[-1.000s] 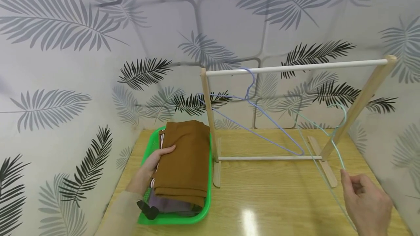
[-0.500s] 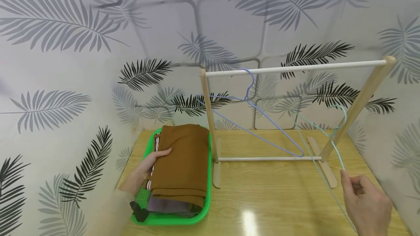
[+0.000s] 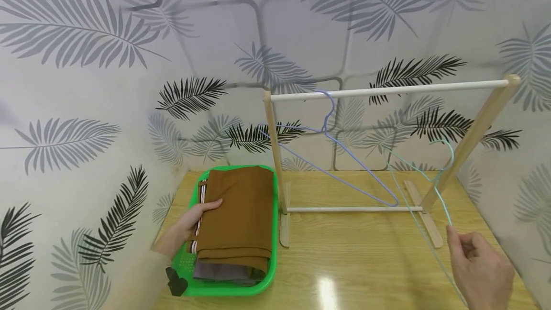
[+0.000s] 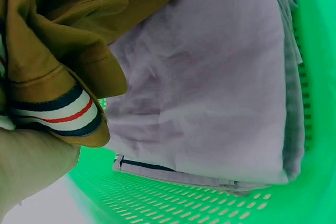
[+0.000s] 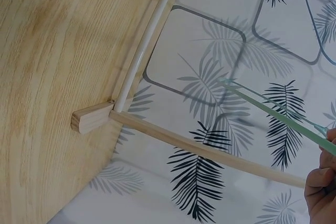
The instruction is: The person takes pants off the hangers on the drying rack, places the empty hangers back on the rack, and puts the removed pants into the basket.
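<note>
In the head view my left hand [image 3: 193, 218] grips the folded brown trousers [image 3: 236, 214] at their left edge. Its thumb lies on top; the other fingers are hidden underneath. A striped band, navy, white and red, shows along that edge in the left wrist view. Below the trousers lies a folded lavender garment [image 4: 210, 82], inside a green plastic basket [image 3: 270, 276]. My right hand [image 3: 482, 267], at the lower right, pinches one arm of a mint-green hanger [image 3: 442, 201] between thumb and fingers. The hanger is held in the air, its hook pointing up, before the rack's right post.
A small rack with a white top rail [image 3: 387, 90] and wooden posts [image 3: 471, 142] stands on the wooden table [image 3: 353, 262]. One periwinkle hanger [image 3: 357, 157] hangs from its rail near the left post. A leaf-patterned wall [image 3: 107, 109] rises close behind and at both sides.
My left hand has moved a little down and left, and the brown trousers have come lower into the basket. The right hand and its mint-green hanger have hardly moved.
</note>
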### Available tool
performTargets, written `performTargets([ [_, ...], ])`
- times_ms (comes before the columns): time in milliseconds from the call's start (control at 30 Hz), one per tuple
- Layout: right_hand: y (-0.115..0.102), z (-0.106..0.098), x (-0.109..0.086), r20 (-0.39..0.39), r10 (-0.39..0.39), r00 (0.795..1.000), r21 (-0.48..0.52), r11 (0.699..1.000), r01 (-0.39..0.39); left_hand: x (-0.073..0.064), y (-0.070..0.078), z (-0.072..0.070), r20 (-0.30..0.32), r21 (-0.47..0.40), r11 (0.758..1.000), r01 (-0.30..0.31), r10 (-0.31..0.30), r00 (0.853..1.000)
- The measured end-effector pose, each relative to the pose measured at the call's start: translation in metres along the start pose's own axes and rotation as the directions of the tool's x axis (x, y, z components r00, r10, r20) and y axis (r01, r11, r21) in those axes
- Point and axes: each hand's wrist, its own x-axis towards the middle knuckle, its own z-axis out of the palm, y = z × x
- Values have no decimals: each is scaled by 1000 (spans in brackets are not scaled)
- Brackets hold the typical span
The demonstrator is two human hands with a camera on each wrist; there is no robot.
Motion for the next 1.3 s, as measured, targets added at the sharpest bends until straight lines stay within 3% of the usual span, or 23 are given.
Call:
performTargets([
  [200,1,1,-1,3,5,1000,-9,1000,-5,3,-4,0,-35,21,999,-26,27,999],
  [667,1,1,-3,7,14,1000,-2,1000,-14,5,-16,-7,-80,80,997,-14,21,997],
  [900,0,1,-3,12,19,1000,0,1000,-19,7,-22,-8,-150,103,995,3,13,989],
  [1300,1,2,-3,7,45,999,-7,999,-45,6,-28,-12,-200,118,993,8,16,980],
])
